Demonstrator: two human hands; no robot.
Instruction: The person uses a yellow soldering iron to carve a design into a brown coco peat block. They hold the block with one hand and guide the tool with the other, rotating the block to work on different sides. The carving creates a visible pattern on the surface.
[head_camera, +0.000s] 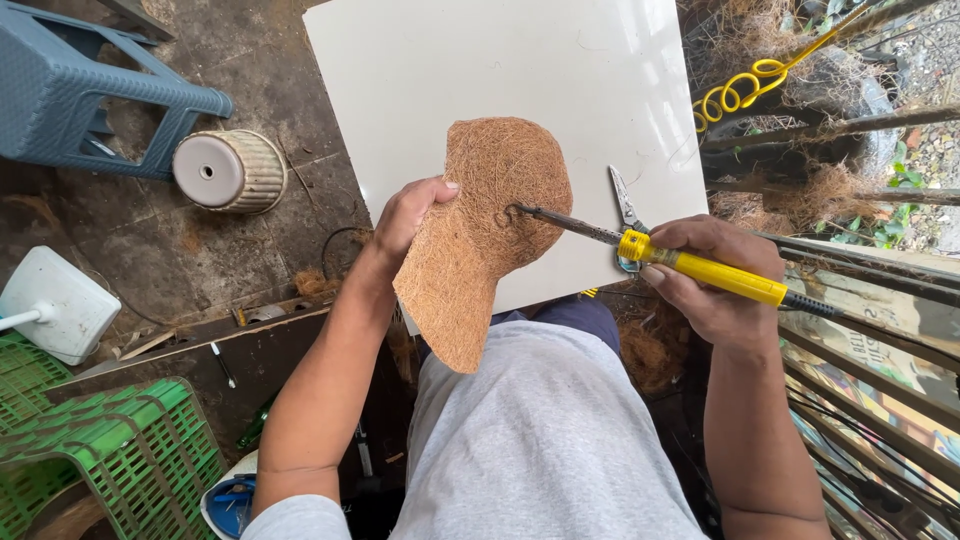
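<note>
Resting against a white board (560, 70), a coir fibre sheet (485, 235) is gripped by the left hand (408, 215). A yellow-handled soldering iron (690, 263) is clenched in the right hand (715, 285), tip touching the sheet.

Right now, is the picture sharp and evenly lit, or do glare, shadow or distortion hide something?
Head view: soft daylight, no hard shadows; the white board is bright but not blown out. The fibre sheet, the soldering iron, left hand and right hand are sharp. The wide lens bends the edges: the stool and railing lean.
</note>
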